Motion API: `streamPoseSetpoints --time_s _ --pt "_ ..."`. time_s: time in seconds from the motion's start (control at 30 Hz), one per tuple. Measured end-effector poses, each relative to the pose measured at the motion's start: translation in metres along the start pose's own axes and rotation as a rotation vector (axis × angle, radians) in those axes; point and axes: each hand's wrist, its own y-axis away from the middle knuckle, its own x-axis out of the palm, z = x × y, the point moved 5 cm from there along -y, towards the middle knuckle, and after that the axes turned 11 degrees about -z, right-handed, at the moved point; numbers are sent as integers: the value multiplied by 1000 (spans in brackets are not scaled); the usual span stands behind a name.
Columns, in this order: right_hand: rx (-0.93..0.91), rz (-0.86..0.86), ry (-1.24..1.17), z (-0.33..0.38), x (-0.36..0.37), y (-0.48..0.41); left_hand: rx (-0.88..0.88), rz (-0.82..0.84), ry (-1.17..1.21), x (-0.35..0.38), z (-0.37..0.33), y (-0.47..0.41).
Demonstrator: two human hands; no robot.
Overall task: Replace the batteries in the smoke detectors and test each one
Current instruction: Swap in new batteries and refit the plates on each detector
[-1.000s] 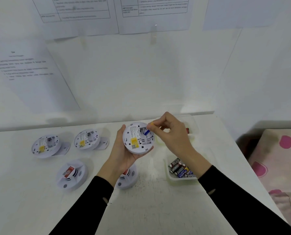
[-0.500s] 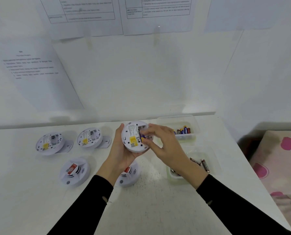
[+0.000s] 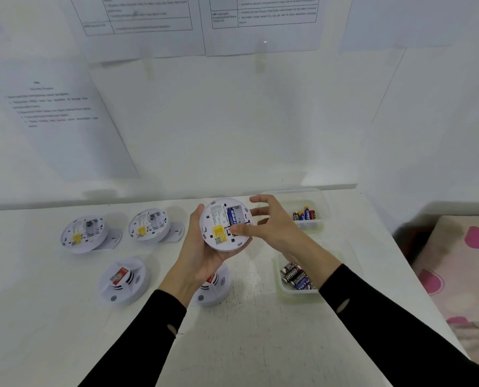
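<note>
Four detectors (image 3: 124,280) and two battery tubs (image 3: 320,203) around the held detector (image 3: 225,224).

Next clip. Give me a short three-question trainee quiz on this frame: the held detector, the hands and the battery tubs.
1. True or false: the left hand holds the detector with its back side up.
2. How many detectors lie on the table? A) two B) four C) six
3. Fill in: the battery in the held detector's bay is ____ in colour.

Key:
1. True; the right hand presses its thumb on the back, empty.
2. B; two back-up at the rear, two face-up nearer.
3. Blue. Loose batteries lie in the far tub and near tub.
</note>
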Motion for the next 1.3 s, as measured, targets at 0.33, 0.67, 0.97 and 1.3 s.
streamPoseSetpoints --time_s 0.33,0.67,0.97,1.3 --pt "-15 -151 527 -13 -74 -82 -11 106 41 10 -17 6" --pt "44 -109 1031 -49 -67 -116 -11 37 52 5 -17 9" --pt "-214 -205 92 -9 -53 -69 9 1 72 -2 -18 5" --pt "-384 -144 -56 29 -41 -6 -21 -40 3 6 -4 -5"
